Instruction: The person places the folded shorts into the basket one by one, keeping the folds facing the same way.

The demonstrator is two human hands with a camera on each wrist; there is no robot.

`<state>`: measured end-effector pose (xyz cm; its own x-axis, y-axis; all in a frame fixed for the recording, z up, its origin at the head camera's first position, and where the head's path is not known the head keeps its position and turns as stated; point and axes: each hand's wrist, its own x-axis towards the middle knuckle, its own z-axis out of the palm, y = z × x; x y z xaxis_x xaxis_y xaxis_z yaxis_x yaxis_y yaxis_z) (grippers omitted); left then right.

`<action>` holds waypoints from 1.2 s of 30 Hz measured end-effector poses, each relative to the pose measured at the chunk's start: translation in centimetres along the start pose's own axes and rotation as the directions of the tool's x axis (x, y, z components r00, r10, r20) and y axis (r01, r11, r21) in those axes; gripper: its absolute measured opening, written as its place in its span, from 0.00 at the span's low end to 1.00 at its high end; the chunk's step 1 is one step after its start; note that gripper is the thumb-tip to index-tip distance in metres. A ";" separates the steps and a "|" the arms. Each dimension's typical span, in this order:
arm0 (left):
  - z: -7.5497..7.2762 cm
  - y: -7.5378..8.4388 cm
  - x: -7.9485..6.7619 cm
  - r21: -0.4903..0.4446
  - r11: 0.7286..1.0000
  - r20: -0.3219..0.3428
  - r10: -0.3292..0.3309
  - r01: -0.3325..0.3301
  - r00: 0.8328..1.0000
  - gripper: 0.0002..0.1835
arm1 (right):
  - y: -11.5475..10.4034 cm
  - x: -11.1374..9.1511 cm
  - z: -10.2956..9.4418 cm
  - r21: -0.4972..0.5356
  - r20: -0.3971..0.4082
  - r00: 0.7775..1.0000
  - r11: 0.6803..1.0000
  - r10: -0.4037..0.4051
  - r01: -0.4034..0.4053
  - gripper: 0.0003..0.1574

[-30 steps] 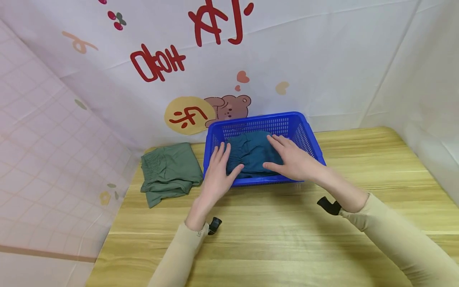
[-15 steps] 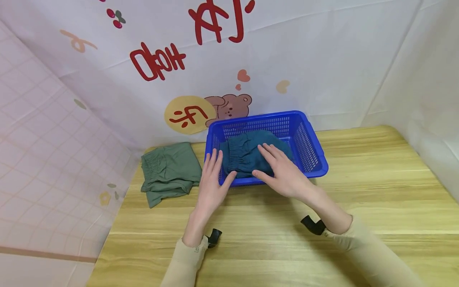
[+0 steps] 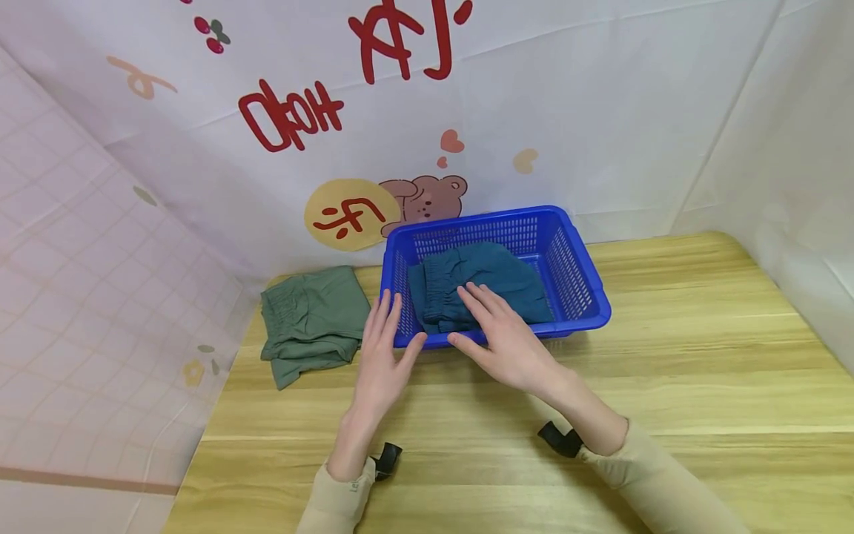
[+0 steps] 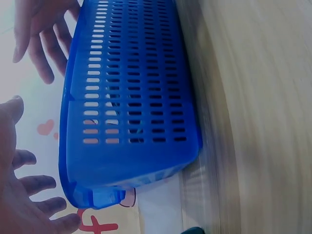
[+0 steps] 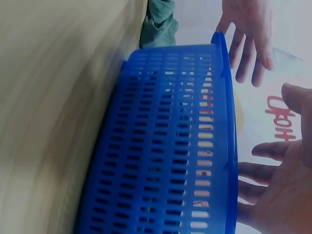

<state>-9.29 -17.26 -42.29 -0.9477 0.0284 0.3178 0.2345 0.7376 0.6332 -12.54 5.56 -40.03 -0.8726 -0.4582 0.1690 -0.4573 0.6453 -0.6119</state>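
A blue plastic basket [image 3: 579, 324] with slotted walls stands at the back of the table. Inside it lies a folded teal garment [image 3: 500, 274] with a gathered elastic waistband, toward the basket's left side. My left hand [image 3: 382, 371], fingers spread and holding nothing, is over the basket's front left corner. Above the front rim is my right hand [image 3: 507, 345], its fingers extended and also holding nothing. Both wrist views show the hands above the rim, apart from the basket's wall [image 4: 126, 161]. To the left, a folded green garment [image 3: 316, 315] with an elastic waistband lies on the table.
The wooden table [image 3: 700, 356] extends to the right and in front of the basket. A white printed cloth backdrop [image 3: 600, 96] rises right behind it, and another hanging sheet [image 3: 100, 297] borders the left side.
Both hands have drawn back toward me and to the left, away from the teal garment, more of which now shows. Basket and green garment have stayed about where they were.
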 end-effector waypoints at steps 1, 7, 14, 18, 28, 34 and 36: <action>-0.1 -0.1 0.0 0.007 1.000 -0.003 0.007 -0.007 1.000 0.40 | -0.1 0.0 0.2 0.001 -0.003 1.000 1.000 -0.004 0.004 0.50; -0.7 -0.8 -0.3 0.038 0.999 -0.010 0.020 -0.019 1.000 0.40 | -0.6 0.0 1.0 0.008 -0.005 1.000 1.000 -0.024 0.024 0.49; -1.7 -1.8 -1.1 0.042 0.999 -0.010 -0.003 0.004 1.000 0.39 | -1.2 0.0 2.0 -0.008 -0.008 0.998 0.998 -0.063 0.063 0.48; -2.3 -2.7 -1.5 0.041 0.999 -0.020 -0.025 0.026 0.999 0.39 | -1.8 0.2 2.6 -0.005 0.002 0.996 0.996 -0.085 0.085 0.48; -3.8 -4.7 -2.6 0.046 0.996 -0.006 -0.074 0.074 0.997 0.39 | -3.4 0.7 4.1 -0.015 0.023 0.989 0.989 -0.149 0.150 0.48; -4.8 -6.2 -3.2 0.070 0.995 -0.029 -0.063 0.065 0.998 0.37 | -4.6 1.0 5.0 -0.051 0.049 0.981 0.980 -0.189 0.192 0.48; -5.3 -6.7 -3.5 0.070 0.995 -0.036 -0.071 0.073 0.997 0.37 | -5.1 1.2 5.4 -0.061 0.053 0.976 0.975 -0.213 0.216 0.47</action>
<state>-6.35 -25.89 -43.90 -0.9534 -0.0485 0.2977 0.1486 0.7834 0.6035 -10.31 -1.55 -40.86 -0.7449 -0.6170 0.2541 -0.6446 0.5670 -0.5129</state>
